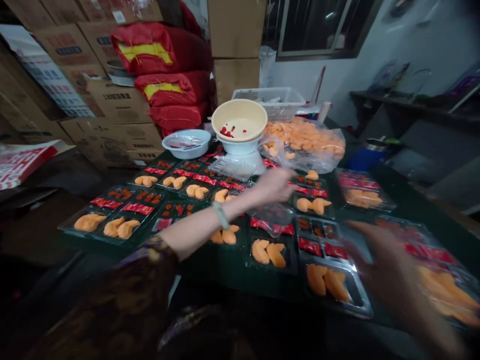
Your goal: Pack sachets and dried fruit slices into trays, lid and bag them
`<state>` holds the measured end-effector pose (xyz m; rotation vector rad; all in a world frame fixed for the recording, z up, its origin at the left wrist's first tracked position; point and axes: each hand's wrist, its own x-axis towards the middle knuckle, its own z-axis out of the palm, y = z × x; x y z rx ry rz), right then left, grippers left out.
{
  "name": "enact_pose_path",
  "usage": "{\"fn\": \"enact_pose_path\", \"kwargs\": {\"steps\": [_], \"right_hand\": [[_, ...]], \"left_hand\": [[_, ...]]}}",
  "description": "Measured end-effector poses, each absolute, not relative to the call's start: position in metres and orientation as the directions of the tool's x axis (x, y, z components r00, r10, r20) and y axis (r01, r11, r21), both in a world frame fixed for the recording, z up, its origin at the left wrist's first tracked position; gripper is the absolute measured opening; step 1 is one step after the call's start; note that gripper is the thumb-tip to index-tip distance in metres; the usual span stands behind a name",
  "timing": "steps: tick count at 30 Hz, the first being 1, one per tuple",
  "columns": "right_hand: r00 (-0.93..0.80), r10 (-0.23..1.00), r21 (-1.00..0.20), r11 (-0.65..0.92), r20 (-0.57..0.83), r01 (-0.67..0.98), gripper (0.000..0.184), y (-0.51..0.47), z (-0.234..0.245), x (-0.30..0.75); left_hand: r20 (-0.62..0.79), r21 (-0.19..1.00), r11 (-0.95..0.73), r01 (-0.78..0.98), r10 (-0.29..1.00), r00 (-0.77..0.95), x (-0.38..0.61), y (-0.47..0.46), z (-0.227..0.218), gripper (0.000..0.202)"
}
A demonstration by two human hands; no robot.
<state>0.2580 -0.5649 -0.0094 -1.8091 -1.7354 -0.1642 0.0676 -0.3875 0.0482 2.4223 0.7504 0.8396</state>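
Note:
My left hand (275, 185), with a pale green bangle (220, 215) on its wrist, reaches over the middle trays. Its fingers are blurred, and what they may hold is hidden. Below it, a clear plastic lid (276, 220) lies loosely over a tray of orange wing-shaped pieces (276, 255) and red packets. My right hand (378, 250) is smeared by motion at the right, thumb and fingers apart. It is beside the near black tray (360, 297), which holds orange pieces (333, 282), red packets (335, 251) and small brown bits (318, 230). Nothing clear shows in its grasp.
More filled trays (125, 205) stand in rows at left. Wrapped trays (363, 192) stand at right. Behind are a cream basin (240, 117), a blue basin (186, 144), a bag of orange pieces (307, 140) and a white basket (288, 102). Boxes (116, 102) and red sacks (165, 50) are stacked beyond.

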Motion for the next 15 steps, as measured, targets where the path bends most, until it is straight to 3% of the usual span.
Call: {"fn": "enact_pose_path", "kwargs": {"steps": [4,8,12,15], "right_hand": [[-0.153,0.941,-0.054,0.177,0.303,0.983,0.034,-0.501,-0.02,0.141],[-0.192,0.963,0.128,0.17,0.187,0.977,0.021,-0.469,-0.03,0.105],[-0.179,0.967,0.197,0.143,0.181,0.97,0.029,-0.463,-0.021,0.114],[-0.168,0.942,0.162,0.124,0.292,0.979,0.026,-0.473,0.006,0.107]], "left_hand": [[0.405,0.583,-0.593,0.555,0.804,0.435,-0.025,-0.361,0.041,0.021],[0.293,0.741,-0.427,0.518,0.9,0.323,-0.069,-0.379,0.027,0.017],[0.128,0.98,-0.151,0.13,0.978,0.165,-0.073,-0.414,0.017,0.023],[-0.062,0.965,0.077,-0.251,0.996,0.066,-0.06,-0.433,0.011,0.049]]}}
